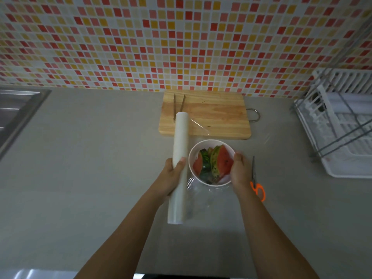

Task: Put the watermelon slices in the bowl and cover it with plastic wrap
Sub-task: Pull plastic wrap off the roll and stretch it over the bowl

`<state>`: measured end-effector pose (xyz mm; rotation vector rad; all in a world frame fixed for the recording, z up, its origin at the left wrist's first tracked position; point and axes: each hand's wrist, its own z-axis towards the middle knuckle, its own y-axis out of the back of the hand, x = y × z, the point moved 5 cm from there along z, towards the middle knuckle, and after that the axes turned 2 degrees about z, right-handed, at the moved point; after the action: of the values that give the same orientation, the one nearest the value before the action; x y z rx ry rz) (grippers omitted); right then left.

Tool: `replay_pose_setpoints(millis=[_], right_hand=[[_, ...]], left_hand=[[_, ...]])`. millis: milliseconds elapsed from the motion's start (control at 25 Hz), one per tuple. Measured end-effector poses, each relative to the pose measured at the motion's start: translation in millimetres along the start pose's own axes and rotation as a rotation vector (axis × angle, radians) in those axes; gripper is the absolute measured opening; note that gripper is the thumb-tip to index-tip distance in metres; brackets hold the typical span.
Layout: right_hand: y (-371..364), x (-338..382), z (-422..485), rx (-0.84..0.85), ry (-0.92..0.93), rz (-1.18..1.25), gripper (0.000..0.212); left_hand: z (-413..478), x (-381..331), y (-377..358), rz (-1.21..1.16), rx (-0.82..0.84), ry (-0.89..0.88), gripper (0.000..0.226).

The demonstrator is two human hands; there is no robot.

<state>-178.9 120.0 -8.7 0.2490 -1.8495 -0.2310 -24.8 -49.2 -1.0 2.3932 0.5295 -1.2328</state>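
Plastic wrap roll is clasped in the left hand, clear film spreading rightward from it by the bowl on the bench. Fingers of the right hand curl round the bowl's right rim. Loose film could cling to itself or slip off the rim if tension is uneven. Watermelon slices stand inside the bowl; beyond lies the cutting board.

- The bowl stood on the counter, with the watermelon slices in it
- The cutting board lay behind the bowl, with tongs on its left part
- The roll of plastic wrap was just left of the bowl, and the scissors were to its right
- The sink sat far left, the dish rack far right
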Motion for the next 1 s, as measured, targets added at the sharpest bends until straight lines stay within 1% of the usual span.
replay_pose_setpoints(millis=[80, 200, 320, 440, 600, 760, 840, 920, 1000], right_hand=[[2, 4, 6, 0.002, 0.010, -0.027, 0.037], [1, 7, 6, 0.005, 0.040, -0.065, 0.031], [2, 9, 4, -0.040, 0.077, -0.086, 0.037], [1, 9, 2, -0.052, 0.092, -0.104, 0.040], [1, 10, 3, -0.052, 0.099, -0.117, 0.041], [0, 9, 4, -0.059, 0.099, -0.116, 0.041], [-2, 14, 9, -0.053, 0.103, -0.113, 0.039], [-2, 21, 19, -0.058, 0.117, -0.153, 0.038], [-3, 27, 29, -0.048, 0.128, -0.203, 0.038]], left_hand=[[5, -2, -3, -0.026, -0.023, 0.010, 0.060], [8, 4, 4, 0.026, -0.021, 0.064, 0.063], [5, 13, 7, 0.036, 0.021, 0.056, 0.053], [-3, 19, 4, -0.025, 0.009, 0.022, 0.044], [-16, 29, 4, -0.083, 0.017, 0.054, 0.042], [-24, 33, 7, -0.070, 0.023, 0.003, 0.042], [-22, 28, 2, -0.091, 0.003, 0.005, 0.042], [-19, 23, -3, -0.091, 0.004, 0.032, 0.040], [-16, 21, -6, -0.078, 0.001, 0.022, 0.038]])
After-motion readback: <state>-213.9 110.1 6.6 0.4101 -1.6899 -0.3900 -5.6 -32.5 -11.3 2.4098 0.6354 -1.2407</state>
